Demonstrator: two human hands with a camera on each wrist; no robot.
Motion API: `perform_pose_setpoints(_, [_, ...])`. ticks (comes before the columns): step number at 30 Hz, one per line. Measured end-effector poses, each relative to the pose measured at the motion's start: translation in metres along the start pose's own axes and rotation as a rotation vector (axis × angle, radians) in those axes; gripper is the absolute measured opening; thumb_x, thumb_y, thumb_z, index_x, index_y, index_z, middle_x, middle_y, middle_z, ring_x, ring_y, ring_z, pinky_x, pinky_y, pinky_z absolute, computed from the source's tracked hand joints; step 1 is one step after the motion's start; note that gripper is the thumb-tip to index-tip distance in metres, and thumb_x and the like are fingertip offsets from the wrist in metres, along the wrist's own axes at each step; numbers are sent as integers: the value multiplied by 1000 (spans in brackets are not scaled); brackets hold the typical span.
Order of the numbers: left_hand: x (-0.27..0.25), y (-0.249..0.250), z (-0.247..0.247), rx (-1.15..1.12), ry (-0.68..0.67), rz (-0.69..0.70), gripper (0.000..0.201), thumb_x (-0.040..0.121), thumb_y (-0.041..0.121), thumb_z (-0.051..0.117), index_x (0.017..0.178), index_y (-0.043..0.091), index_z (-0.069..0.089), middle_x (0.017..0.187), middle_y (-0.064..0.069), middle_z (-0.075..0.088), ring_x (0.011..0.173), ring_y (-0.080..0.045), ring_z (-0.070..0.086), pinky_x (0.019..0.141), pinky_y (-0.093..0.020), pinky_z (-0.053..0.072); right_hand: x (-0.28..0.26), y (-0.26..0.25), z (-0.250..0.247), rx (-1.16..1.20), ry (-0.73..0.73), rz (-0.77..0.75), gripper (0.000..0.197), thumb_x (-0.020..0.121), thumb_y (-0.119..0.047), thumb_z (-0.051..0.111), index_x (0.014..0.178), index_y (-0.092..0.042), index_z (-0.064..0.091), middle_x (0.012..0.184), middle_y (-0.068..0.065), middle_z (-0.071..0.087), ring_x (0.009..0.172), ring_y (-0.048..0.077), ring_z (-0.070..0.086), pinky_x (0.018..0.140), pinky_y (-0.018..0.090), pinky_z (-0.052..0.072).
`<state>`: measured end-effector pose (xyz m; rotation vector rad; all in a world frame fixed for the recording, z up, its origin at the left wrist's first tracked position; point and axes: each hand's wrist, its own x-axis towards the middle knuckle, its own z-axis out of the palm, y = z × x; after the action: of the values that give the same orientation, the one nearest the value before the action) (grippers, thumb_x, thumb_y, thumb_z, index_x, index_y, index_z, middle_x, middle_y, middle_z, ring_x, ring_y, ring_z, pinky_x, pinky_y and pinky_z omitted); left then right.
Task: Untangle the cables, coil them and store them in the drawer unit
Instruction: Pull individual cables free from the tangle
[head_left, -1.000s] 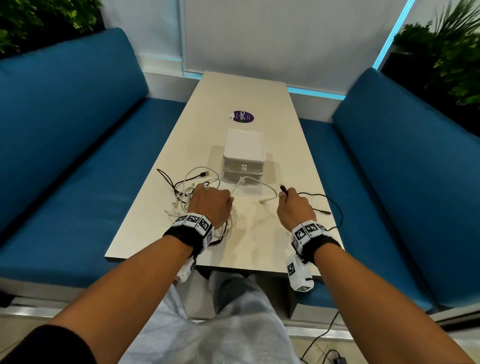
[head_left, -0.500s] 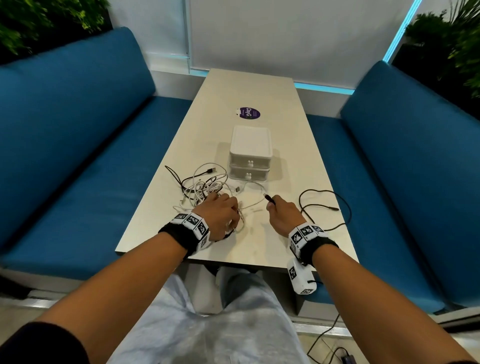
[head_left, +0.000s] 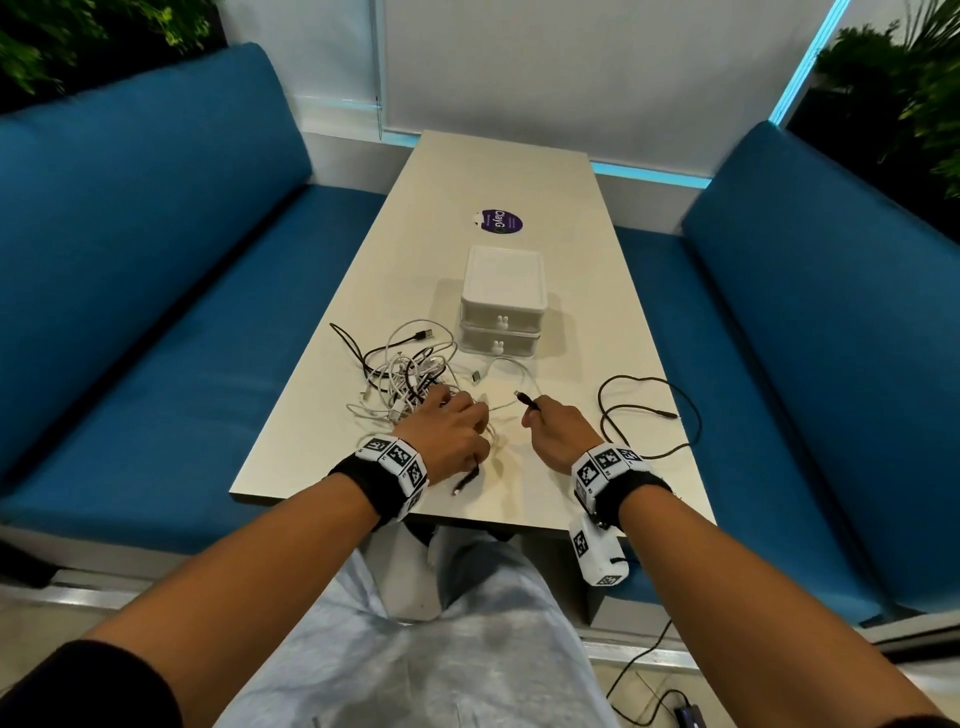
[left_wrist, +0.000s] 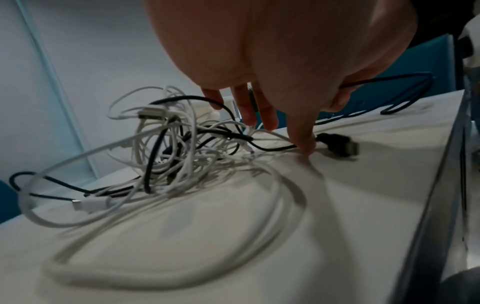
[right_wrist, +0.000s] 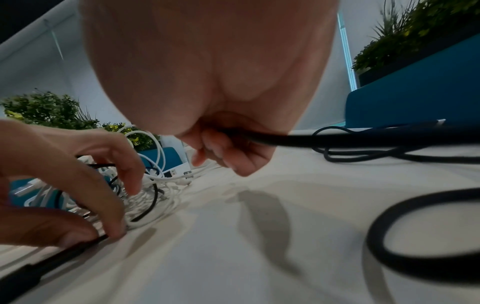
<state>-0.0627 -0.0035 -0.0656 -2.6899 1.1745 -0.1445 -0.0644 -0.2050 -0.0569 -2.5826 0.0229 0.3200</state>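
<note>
**A:** What does the head view show?

**B:** A pale table (head_left: 519, 171) between blue benches. A white drawer unit (head_left: 503, 306), both drawers closed, stands mid-table. To its near left lies a tangle of white and black cables (head_left: 405, 376). The left hand (head_left: 449, 434) rests on the tangle's near edge. The right hand (head_left: 558, 428) pinches a black cable (head_left: 649, 415) just behind its plug; the rest of it loops loosely to the right, apart from the tangle.

**A:** Which step is this?

**B:** Untangling, I judge: one cable looks freed, nothing coiled or stored. Next, coiling the black cable needs both hands, so the left must let go of the pile.

**A:** And the left wrist view?

**B:** It adds that the left hand's fingers (left_wrist: 301, 135) are spread and fairly straight, one tip pressing a thin black lead to the table beside a dark plug (left_wrist: 340, 145).

**A:** The right wrist view?

**B:** It shows the right hand's fingers (right_wrist: 223, 150) curled around the black cable, which runs off to the right.
</note>
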Motion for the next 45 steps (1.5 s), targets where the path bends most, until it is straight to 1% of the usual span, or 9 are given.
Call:
perform_pose_setpoints(6, [20,10,1,-282,47,-244,18,99,30,46,106,30,63,108,5,63,115,-23,43,98,-47,23,8,13,-1,244,83,71,29,102,-24,31,99,-20,59,88,6,59,76,27,54,59,29,41])
perform_pose_setpoints(12, [38,9,7,-479,45,-441,18,92,18,46,95,35,49,90,9,52,101,-21,38,95,-40,22,13,13,-1,394,121,107,26,101,-25,35,93,-23,60,88,1,58,81,22,56,73,31,43])
perform_pose_setpoints(17, [45,12,8,-472,67,-405,17,96,21,43,96,30,57,96,6,63,109,-20,48,102,-40,18,16,2,1,480,66,98,27,98,-31,43,82,-22,63,73,-5,53,66,14,46,60,28,36])
perform_pose_setpoints(22, [46,17,5,-563,92,-362,25,101,26,37,98,23,62,89,4,71,104,-17,60,111,-39,18,15,-1,7,427,32,-37,25,98,-29,50,88,-15,69,82,3,67,71,16,55,73,31,42])
perform_pose_setpoints(26, [44,17,6,-544,16,-354,30,101,34,41,89,23,66,85,3,72,95,-18,61,107,-41,22,18,5,2,316,151,-12,28,98,-35,51,91,-14,67,76,1,61,74,20,54,70,30,39])
perform_pose_setpoints(30, [43,19,7,-500,10,-310,28,99,26,38,86,24,64,80,6,70,92,-17,62,107,-42,20,19,7,-2,292,145,-9,28,98,-37,50,89,-14,62,68,-4,52,70,21,49,66,29,35])
perform_pose_setpoints(34, [44,23,8,-532,-6,-287,29,99,25,37,88,26,64,85,10,72,96,-13,63,109,-40,16,18,5,2,287,92,-24,20,99,-32,47,91,-18,60,80,-1,59,80,22,54,72,30,38])
perform_pose_setpoints(39, [39,22,6,-508,-26,-304,27,102,30,39,91,28,63,84,3,70,91,-21,61,106,-43,22,16,13,-1,35,77,55,34,104,-32,35,112,-6,56,111,17,62,102,36,57,74,33,38])
perform_pose_setpoints(45, [36,17,6,-342,-33,-329,28,103,29,37,87,29,60,92,-1,69,92,-25,60,102,-44,24,15,38,-24,-21,150,235,33,105,-25,33,118,0,51,117,23,60,109,39,56,76,34,39])
